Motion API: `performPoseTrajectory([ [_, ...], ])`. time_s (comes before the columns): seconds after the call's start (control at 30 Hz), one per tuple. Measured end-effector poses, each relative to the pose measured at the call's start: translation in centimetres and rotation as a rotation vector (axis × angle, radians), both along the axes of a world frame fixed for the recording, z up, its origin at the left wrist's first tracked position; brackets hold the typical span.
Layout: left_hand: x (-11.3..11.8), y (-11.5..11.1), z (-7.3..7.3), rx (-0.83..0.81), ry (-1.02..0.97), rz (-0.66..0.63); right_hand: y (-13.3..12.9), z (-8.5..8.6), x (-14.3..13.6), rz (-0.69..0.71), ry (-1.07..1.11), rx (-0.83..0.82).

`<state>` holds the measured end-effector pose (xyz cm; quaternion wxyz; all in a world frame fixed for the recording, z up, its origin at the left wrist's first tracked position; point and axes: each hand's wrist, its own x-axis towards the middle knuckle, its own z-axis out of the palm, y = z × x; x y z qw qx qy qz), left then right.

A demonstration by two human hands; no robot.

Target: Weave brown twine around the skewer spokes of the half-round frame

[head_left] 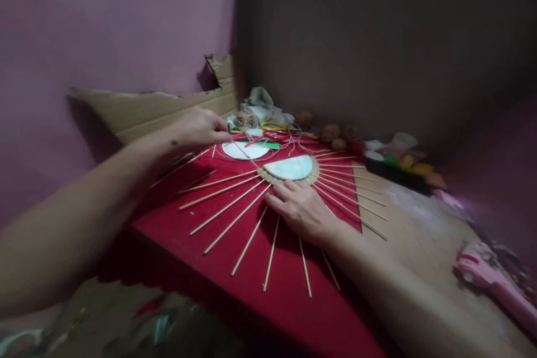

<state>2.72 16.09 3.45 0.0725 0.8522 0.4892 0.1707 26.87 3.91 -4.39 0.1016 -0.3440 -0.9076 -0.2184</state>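
Observation:
A half-circle piece with a pale blue patterned centre lies on the red cloth. Its rim is a woven twine band, with thin wooden sticks fanning outward from it. My right hand grips the near edge of the band, fingertips on the twine and some sticks hidden below the palm. Up and to the left, my left hand is closed in a pinch on a strand of twine, which runs taut down to the band's left end. A white rounded card lies behind the strand.
At the back are a twine ball, yellow- and red-handled scissors, and several brown balls. Torn cardboard leans against the purple wall. A pink glue gun lies at right. The red table's edge faces me.

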Motion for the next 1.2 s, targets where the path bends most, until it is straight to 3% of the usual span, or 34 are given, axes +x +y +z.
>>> performPoseTrajectory([
  [0.1, 2.3, 2.6, -1.1, 0.114, 0.144, 0.034, 0.2, -0.2, 0.1, 0.03, 0.029, -0.008],
  [0.23, 3.7, 3.3, -2.7, 0.12, 0.127, 0.078, 0.5, -0.9, 0.1, 0.002, 0.172, -0.04],
  [0.4, 2.7, 2.6, -4.3, 0.092, 0.071, 0.091, 1.1, -1.5, 0.1, 0.034, 0.316, -0.14],
  [0.7, 2.0, 3.3, -4.8, 0.025, 0.139, 0.056, 1.3, -2.1, 0.2, 0.007, 0.544, -0.119],
  [0.8, 2.2, 3.5, -5.7, 0.069, 0.171, -0.038, 1.4, -2.2, 0.2, -0.012, 0.609, -0.125],
  [0.97, 3.2, 2.1, -6.2, 0.257, -0.116, -0.353, 1.4, -2.3, 0.1, -0.041, 0.642, -0.131],
  [1.07, 4.0, 0.4, -6.0, 0.162, -0.266, -0.578, 1.4, -2.2, 0.1, -0.038, 0.649, -0.136],
  [1.2, 4.7, -0.6, -6.1, 0.054, -0.202, -0.745, 1.4, -2.2, 0.0, -0.023, 0.657, -0.144],
])
